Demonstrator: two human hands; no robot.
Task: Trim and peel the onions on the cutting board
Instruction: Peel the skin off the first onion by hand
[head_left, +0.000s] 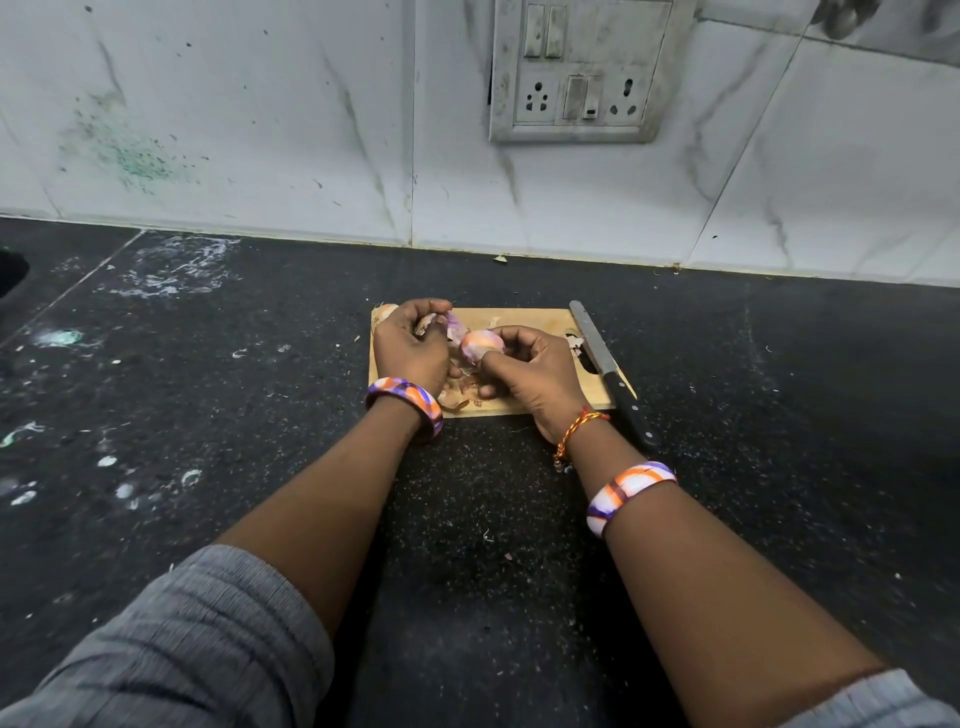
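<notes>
Onion (482, 344) held over cutting board (530, 358), right hand (524, 376) gripping it, left hand (413, 348) pinching loose skin (451, 325). Peeling step underway, likely; next needs a steady pull leftward.

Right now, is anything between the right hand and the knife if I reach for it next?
Nothing visible. The knife lies along the board's right edge, just beside the right hand, but that hand holds the onion, and the left hand pinches its peel.
</notes>
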